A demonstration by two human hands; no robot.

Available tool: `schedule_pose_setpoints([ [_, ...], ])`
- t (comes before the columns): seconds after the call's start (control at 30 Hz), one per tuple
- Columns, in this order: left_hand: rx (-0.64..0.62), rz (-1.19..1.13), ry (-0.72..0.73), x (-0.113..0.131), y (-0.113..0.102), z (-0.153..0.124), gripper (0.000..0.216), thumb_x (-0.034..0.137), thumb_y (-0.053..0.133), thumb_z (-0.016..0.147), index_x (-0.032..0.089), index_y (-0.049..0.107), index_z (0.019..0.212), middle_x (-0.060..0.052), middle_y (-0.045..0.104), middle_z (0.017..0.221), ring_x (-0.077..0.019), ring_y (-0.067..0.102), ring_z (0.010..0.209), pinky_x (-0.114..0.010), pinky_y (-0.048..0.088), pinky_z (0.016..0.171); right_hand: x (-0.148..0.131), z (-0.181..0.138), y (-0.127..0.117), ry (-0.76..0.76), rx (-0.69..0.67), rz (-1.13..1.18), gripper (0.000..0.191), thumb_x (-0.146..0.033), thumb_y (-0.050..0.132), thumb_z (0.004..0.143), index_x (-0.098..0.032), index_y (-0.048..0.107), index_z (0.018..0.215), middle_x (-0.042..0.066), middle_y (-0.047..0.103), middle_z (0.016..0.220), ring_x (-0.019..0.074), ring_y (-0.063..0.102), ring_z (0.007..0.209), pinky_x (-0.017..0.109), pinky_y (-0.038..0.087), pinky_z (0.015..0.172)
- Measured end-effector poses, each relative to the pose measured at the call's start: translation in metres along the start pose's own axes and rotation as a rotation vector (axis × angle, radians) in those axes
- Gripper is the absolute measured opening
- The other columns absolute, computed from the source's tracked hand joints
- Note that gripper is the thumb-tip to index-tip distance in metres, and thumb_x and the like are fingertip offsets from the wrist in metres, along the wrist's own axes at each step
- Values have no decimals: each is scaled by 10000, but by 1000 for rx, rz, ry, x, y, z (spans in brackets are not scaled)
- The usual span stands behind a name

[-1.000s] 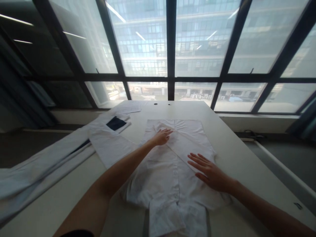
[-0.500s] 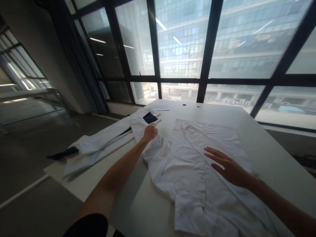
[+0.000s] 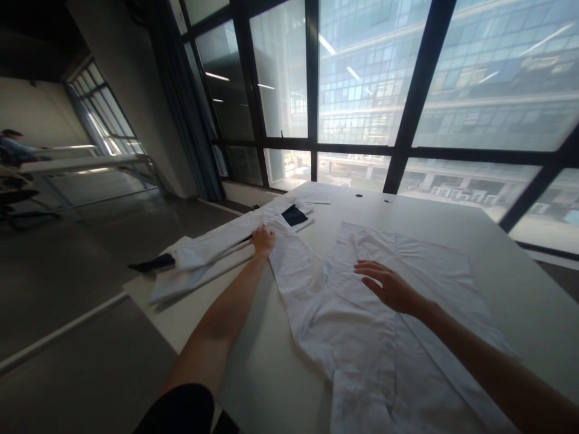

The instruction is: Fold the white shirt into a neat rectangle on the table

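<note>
A white buttoned shirt (image 3: 362,319) lies spread over the white table, with soft creases across its front. One sleeve (image 3: 296,265) reaches out to the left, and at its end my left hand (image 3: 263,240) has its fingers curled onto the cloth. Over the shirt's upper front is my right hand (image 3: 384,286), fingers stretched out and holding nothing; whether it touches the fabric I cannot tell. Just left of my left hand lie other white garments (image 3: 212,241) with dark parts, and beyond it is a dark navy patch of cloth (image 3: 294,215).
The white table (image 3: 434,217) runs toward large windows with black frames. Flat white cloth or paper (image 3: 316,193) lies at its far end. Across the room, a person (image 3: 15,147) sits by another table (image 3: 90,161). A dark curtain (image 3: 185,114) hangs beside the windows.
The view has swung left, bringing the seated person into sight. My left hand has come back nearer along the sleeve's end and curled its fingers. My right hand has shifted left over the shirt, still open.
</note>
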State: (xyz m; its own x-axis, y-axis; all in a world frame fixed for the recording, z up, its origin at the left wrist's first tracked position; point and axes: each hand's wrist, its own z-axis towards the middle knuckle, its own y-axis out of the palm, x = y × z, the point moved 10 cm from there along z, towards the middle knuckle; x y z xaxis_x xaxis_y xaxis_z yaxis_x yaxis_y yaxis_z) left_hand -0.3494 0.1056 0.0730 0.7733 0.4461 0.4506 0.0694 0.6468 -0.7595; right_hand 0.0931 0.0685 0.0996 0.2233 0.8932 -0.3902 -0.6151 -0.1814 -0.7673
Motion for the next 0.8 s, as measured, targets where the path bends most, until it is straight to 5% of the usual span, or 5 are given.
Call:
schedule_pose_setpoints([
  [0.13, 43, -118, 171, 30, -10, 3, 514, 113, 503, 881, 119, 572, 1390, -169, 588, 1385, -270, 520, 1330, -430, 403, 1162, -1, 9, 2, 24, 49, 64, 299, -354, 491, 1041, -256, 738, 1177, 86, 734, 1231, 247, 645, 1217, 454, 510, 1061],
  [0.27, 90, -352, 518, 106, -37, -21, 543, 85, 502, 861, 117, 565, 1400, -146, 566, 1444, -245, 511, 1364, -414, 382, 1199, 15, 9, -5, 163, 211, 146, 313, -375, 485, 1026, -232, 760, 1075, 95, 760, 1120, 247, 695, 1082, 429, 548, 971],
  [0.5, -348, -433, 966, 244, -27, -162, 635, 89, 476, 888, 204, 481, 1512, -64, 468, 1577, -209, 471, 1426, -379, 395, 1199, 71, -5, -9, 492, 439, 414, 413, -408, 578, 887, -169, 713, 1197, 133, 737, 1186, 250, 717, 1009, 397, 605, 831],
  [0.67, -616, -369, 1177, 272, 0, -266, 691, 49, 467, 879, 214, 418, 1549, -75, 437, 1598, -210, 479, 1420, -349, 446, 1153, 111, -24, 9, 732, 408, 392, 557, -407, 607, 857, -165, 625, 1358, 164, 708, 1251, 248, 728, 963, 405, 607, 825],
  [0.8, -649, -311, 1348, 271, 8, -303, 528, 121, 568, 904, 189, 556, 1428, -137, 496, 1532, -278, 472, 1406, -406, 411, 1166, 111, -27, 16, 706, 288, 141, 406, -315, 619, 850, -159, 718, 1212, 150, 729, 1187, 286, 687, 1082, 457, 532, 981],
])
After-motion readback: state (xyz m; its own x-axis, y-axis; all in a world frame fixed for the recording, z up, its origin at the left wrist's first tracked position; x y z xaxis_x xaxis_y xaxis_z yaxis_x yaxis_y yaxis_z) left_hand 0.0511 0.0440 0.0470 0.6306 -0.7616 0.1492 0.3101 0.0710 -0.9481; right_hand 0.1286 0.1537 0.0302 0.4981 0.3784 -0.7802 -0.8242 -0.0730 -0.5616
